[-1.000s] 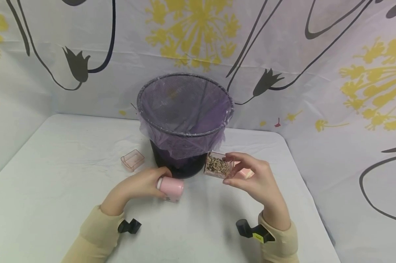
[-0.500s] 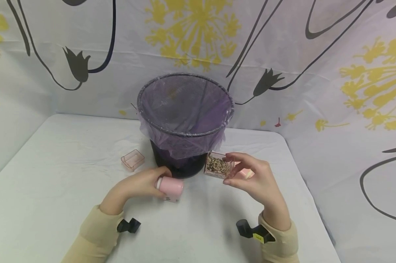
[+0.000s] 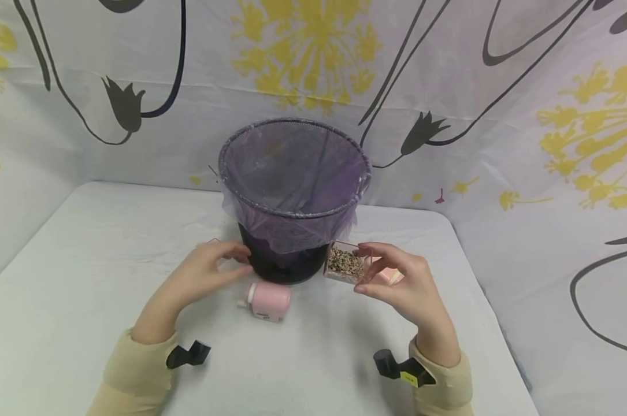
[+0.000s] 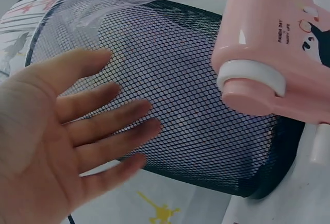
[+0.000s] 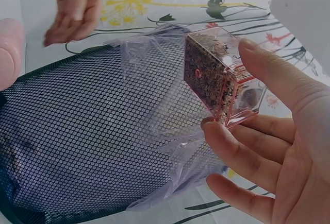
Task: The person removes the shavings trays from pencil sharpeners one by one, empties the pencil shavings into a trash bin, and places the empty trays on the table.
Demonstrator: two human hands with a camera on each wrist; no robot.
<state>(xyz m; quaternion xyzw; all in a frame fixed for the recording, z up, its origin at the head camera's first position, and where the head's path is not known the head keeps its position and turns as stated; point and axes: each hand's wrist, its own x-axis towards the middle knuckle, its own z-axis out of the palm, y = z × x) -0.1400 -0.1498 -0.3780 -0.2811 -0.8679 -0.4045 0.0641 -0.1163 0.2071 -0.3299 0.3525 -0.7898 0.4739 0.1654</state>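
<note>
My right hand (image 3: 404, 280) pinches a clear pink-edged shavings drawer (image 3: 344, 263) between thumb and fingers, beside the bin's right side. Brownish pencil shavings fill much of it, and the right wrist view shows the drawer (image 5: 209, 74) close in front of the mesh. A pink crank pencil sharpener (image 3: 270, 299) with a white collar and panda print lies on the table in front of the bin. Left of the sharpener, my left hand (image 3: 201, 274) is spread with nothing in it; the left wrist view shows its palm (image 4: 41, 141) and extended fingers.
A black mesh bin (image 3: 292, 263) with a purple bag liner (image 3: 287, 228) over its rim stands at the middle of the white table (image 3: 313, 364). My left hand mostly hides a small clear pink tray. A pink item (image 3: 391, 276) lies partly behind my right hand.
My left hand has let go of the pencil sharpener and moved left and slightly up, opening its fingers. The sharpener stays on the table. My right hand keeps its hold on the drawer.
</note>
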